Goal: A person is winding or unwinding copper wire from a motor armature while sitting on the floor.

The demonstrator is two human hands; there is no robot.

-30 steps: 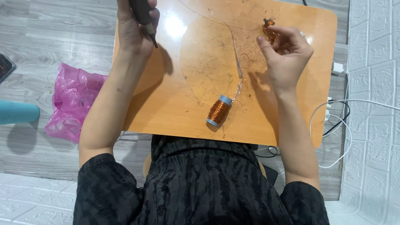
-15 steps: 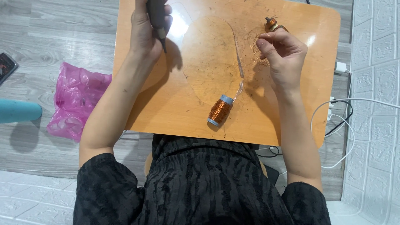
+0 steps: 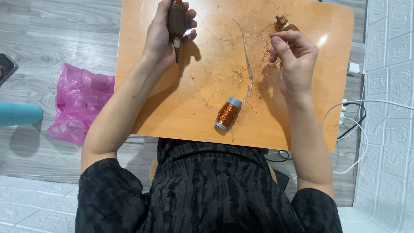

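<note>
My left hand [image 3: 166, 36] grips a dark brown motor armature [image 3: 177, 23] with a metal shaft pointing toward me, held above the far left of the small orange table [image 3: 172, 108]. My right hand [image 3: 293, 54] pinches thin copper wire [image 3: 265, 45] between fingers at the far right of the table. Just beyond its fingertips lies a small copper-wound part [image 3: 282, 21]. A spool of copper wire [image 3: 227, 113] with pale blue ends lies on its side near the table's front edge. A clear plastic strip [image 3: 248, 64] runs from the spool toward the back.
Loose wire scraps [image 3: 239, 77] litter the table's middle. A pink plastic bag [image 3: 79, 103] lies on the grey floor at left, beside a teal cylinder [image 3: 19, 114]. White cables [image 3: 358, 129] and a plug trail on the floor at right, by a white brick-pattern wall [image 3: 388, 86].
The view shifted so both hands sit lower in frame. My left hand turned the armature so its shaft points toward me. My right hand drew slightly back from the small copper-wound part.
</note>
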